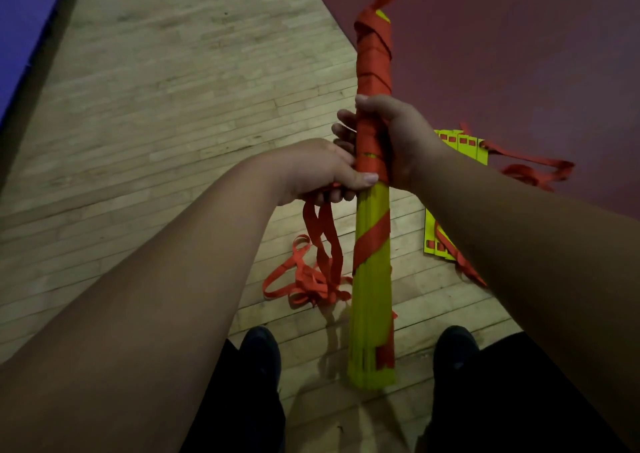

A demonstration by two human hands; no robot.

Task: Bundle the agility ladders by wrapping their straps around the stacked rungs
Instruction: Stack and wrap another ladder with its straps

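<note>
A stack of yellow ladder rungs is held up in front of me, pointing away over the floor. Its far half is wound tightly in red strap; one diagonal turn crosses the bare yellow near half. My right hand grips the wrapped middle of the stack. My left hand pinches the loose red strap against the stack's left side, thumb on the wrap. The strap's slack hangs from that hand into a tangled pile on the floor.
A second ladder, yellow rungs with red straps, lies loose on the floor to the right, partly behind my right forearm. My two dark shoes stand on the wooden floor. A red mat covers the far right; a blue area lies far left.
</note>
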